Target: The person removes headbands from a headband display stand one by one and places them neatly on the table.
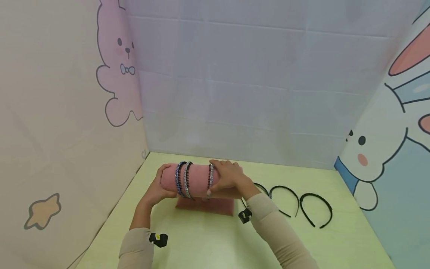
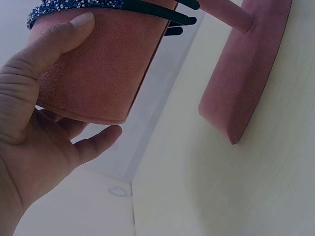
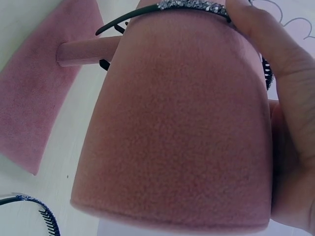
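A pink padded headband stand [image 1: 199,181] has a thick horizontal roll on a post above a flat base [image 1: 205,206]. Around its left part sit a blue glittery headband [image 1: 178,180] and a silver one [image 1: 186,180], side by side. My left hand [image 1: 157,189] holds the roll's left end, thumb [image 2: 81,22] on the front just below the blue glitter. Farther right, another silver glittery headband [image 1: 211,175] goes round the roll. My right hand [image 1: 230,176] grips that headband, fingers at its top and thumb at the front. The back of the roll is hidden.
To the right on the pale table [image 1: 201,243] lie dark headbands: a toothed one [image 1: 261,186] partly behind my right arm, a middle one [image 1: 283,187] and a braided-looking one [image 1: 315,194]. Cloth walls with cartoon prints [image 1: 373,157] enclose the back and sides.
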Demonstrator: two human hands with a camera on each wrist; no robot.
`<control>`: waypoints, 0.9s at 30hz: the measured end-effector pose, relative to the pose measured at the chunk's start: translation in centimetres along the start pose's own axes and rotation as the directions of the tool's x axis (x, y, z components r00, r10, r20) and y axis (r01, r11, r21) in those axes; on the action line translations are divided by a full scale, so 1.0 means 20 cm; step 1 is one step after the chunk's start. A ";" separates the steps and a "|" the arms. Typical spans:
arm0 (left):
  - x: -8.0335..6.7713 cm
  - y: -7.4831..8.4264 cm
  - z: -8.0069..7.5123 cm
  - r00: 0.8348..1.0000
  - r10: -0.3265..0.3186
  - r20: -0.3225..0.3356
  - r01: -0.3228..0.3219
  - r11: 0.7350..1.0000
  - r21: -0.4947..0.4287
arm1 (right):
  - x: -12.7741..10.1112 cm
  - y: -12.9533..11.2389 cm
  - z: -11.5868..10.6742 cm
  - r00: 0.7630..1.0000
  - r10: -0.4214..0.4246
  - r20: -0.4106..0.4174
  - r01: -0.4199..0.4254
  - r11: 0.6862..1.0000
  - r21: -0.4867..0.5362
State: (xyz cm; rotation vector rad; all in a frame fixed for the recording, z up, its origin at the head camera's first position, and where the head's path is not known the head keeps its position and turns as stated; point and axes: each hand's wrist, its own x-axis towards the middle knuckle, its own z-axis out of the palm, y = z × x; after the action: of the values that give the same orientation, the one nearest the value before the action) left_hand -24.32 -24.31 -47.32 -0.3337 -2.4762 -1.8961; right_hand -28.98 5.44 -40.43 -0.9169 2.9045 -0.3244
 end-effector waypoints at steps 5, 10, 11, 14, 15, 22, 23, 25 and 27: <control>0.00 0.00 0.00 1.000 -0.017 0.001 0.017 1.000 -0.005 | -0.02 0.02 -0.01 1.000 0.009 0.011 -0.009 1.000 -0.001; -0.02 0.06 0.00 1.000 -0.020 0.006 0.020 1.000 -0.012 | -0.04 0.04 -0.02 1.000 0.007 0.007 -0.007 1.000 0.006; -0.02 0.07 0.00 1.000 -0.018 0.010 0.018 1.000 -0.015 | -0.04 0.05 -0.02 1.000 0.006 0.003 -0.006 1.000 0.007; -0.03 0.13 0.01 1.000 -0.016 0.014 0.016 1.000 -0.017 | -0.05 0.07 -0.02 1.000 0.008 -0.005 -0.008 1.000 0.004; -0.04 0.13 0.01 1.000 -0.021 0.015 0.021 1.000 -0.016 | -0.05 0.08 -0.02 1.000 0.009 -0.007 -0.009 1.000 0.009; -0.04 0.15 0.02 1.000 -0.022 0.022 0.022 1.000 -0.020 | -0.07 0.12 -0.02 1.000 0.021 -0.014 -0.021 0.999 0.047; -0.04 0.15 0.02 1.000 -0.017 0.024 0.018 1.000 -0.024 | -0.07 0.13 -0.01 1.000 0.024 -0.014 -0.024 0.998 0.050; -0.04 0.14 0.02 1.000 -0.010 0.028 0.011 1.000 -0.027 | -0.08 0.14 -0.01 0.999 0.030 -0.012 -0.029 0.998 0.052; -0.03 0.13 0.02 1.000 0.000 0.030 0.001 1.000 -0.024 | -0.08 0.14 -0.01 0.999 0.032 -0.012 -0.032 0.998 0.058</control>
State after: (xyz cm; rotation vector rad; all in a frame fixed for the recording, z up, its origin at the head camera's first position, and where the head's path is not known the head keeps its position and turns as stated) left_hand -23.20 -23.41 -45.03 -0.3645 -2.4741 -1.9376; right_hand -29.30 8.68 -40.88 -0.8622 2.9012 -0.4116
